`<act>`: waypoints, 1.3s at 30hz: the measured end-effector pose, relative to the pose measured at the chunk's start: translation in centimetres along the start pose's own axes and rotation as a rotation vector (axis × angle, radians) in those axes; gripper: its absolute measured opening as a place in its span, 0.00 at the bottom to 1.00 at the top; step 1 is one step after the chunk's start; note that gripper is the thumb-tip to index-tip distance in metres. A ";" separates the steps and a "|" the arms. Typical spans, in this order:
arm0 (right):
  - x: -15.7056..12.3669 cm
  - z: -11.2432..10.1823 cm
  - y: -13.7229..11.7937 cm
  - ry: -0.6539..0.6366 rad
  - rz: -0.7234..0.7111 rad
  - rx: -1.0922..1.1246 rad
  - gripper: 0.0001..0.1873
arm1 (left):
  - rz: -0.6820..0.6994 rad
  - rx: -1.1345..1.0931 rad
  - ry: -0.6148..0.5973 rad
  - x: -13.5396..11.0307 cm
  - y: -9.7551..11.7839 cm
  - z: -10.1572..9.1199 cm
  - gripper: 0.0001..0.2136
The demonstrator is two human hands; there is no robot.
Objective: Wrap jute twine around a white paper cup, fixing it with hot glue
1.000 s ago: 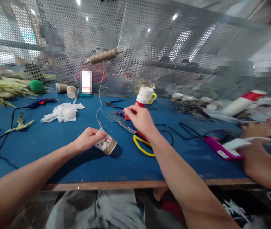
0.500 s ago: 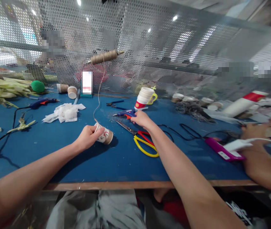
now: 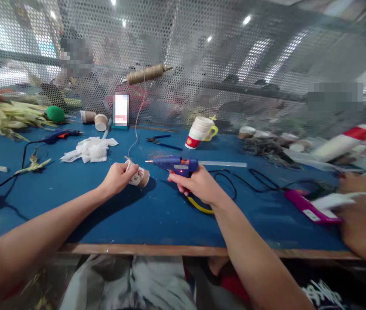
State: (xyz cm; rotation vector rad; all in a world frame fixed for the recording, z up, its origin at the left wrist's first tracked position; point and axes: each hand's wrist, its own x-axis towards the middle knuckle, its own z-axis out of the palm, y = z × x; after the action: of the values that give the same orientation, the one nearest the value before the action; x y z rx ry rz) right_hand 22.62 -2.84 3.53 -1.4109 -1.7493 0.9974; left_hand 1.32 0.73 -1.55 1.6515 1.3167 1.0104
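Observation:
My left hand (image 3: pixel 117 177) is closed round a small paper cup (image 3: pixel 140 177) lying on its side on the blue table (image 3: pixel 157 217). Twine (image 3: pixel 136 129) runs from the cup up to a spool (image 3: pixel 146 74) hung on the mesh panel. My right hand (image 3: pixel 198 185) grips a blue hot glue gun (image 3: pixel 178 164), lifted off the table. Its nozzle points left, a short gap from the cup. A clear glue stick (image 3: pixel 223 164) sticks out of its back. Yellow-handled scissors (image 3: pixel 197 206) lie partly hidden under my right hand.
A stack of paper cups (image 3: pixel 198 131), pliers (image 3: pixel 160 140), white scraps (image 3: pixel 89 149), a second glue gun (image 3: pixel 56 135) and black cables (image 3: pixel 253 178) lie on the table. Another person's hands (image 3: pixel 360 185) work at the right near a pink tool (image 3: pixel 308 206). The mesh panel (image 3: pixel 202 64) closes the back.
My right hand reached to the glue gun lying beyond the scissors, picked it up and turned its nozzle toward the cup. My left hand kept the cup and shifted it slightly back.

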 end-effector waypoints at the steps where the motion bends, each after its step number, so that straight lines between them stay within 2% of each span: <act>1: -0.2 0.2 -0.1 -0.017 0.008 -0.050 0.11 | -0.007 0.009 0.002 0.1 0.0 0.0 0.21; 5: -0.6 0.4 -0.4 -0.026 0.037 -0.201 0.13 | -0.019 0.037 0.012 0.4 -0.1 -0.1 0.21; 12: -0.8 0.5 -0.1 -0.009 0.041 -0.296 0.14 | -0.006 0.046 0.025 0.6 -0.2 0.0 0.21; 20: -1.1 0.7 -0.8 -0.020 0.002 -0.448 0.14 | -0.025 0.040 0.019 0.7 -0.1 0.0 0.21; 24: -1.1 0.7 -0.9 0.021 -0.058 -0.512 0.12 | -0.030 0.043 0.016 0.7 -0.1 0.0 0.21; 34: -1.2 0.8 -0.6 0.015 -0.145 -0.487 0.11 | -0.028 0.049 0.037 0.8 -0.1 0.1 0.20; 39: -1.3 0.8 -0.8 -0.002 -0.145 -0.497 0.12 | -0.026 0.008 0.035 0.8 -0.1 0.0 0.20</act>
State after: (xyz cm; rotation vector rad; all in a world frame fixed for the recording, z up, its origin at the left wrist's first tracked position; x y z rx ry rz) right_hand 21.81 -4.35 3.75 -1.5411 -2.1627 0.5019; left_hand 1.43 1.50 -1.57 1.6252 1.3642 1.0236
